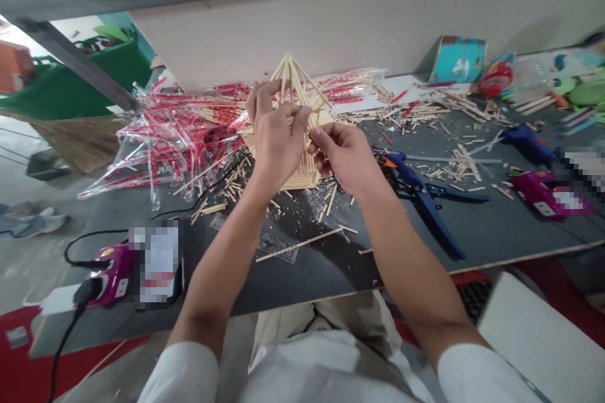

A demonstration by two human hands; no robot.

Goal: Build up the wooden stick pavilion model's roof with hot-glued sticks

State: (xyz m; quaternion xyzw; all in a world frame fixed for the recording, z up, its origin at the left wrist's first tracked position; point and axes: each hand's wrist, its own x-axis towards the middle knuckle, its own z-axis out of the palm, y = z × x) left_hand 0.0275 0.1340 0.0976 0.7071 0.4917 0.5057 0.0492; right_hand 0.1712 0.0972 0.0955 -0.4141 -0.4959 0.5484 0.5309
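A pointed stick frame [292,85] sits in both hands above the middle of the far half of the desk [307,280], and its tip points away from the person, toward the wall. Its long axis runs from a flat stick base, half hidden behind the hands, up to that tip, and it leans slightly. Whether the base touches the desk cannot be told.

The left hand [276,141] is nearer the tip and wraps the frame's left side, its fingers curled closely around the thin struts. The right hand [338,154] comes in from the right, its thumb and forefinger pinched narrow at the frame's lower right edge. Whether they hold a separate stick is hidden.

Just beyond the frame, on the left, clear plastic bags [174,132] hold red-marked sticks. Loose wooden sticks [454,110] lie scattered across the desk toward the far right corner. A blue glue gun [425,192] lies just right of the right hand. Off the desk's left end stands a green bin [82,79]; its contents do not show.
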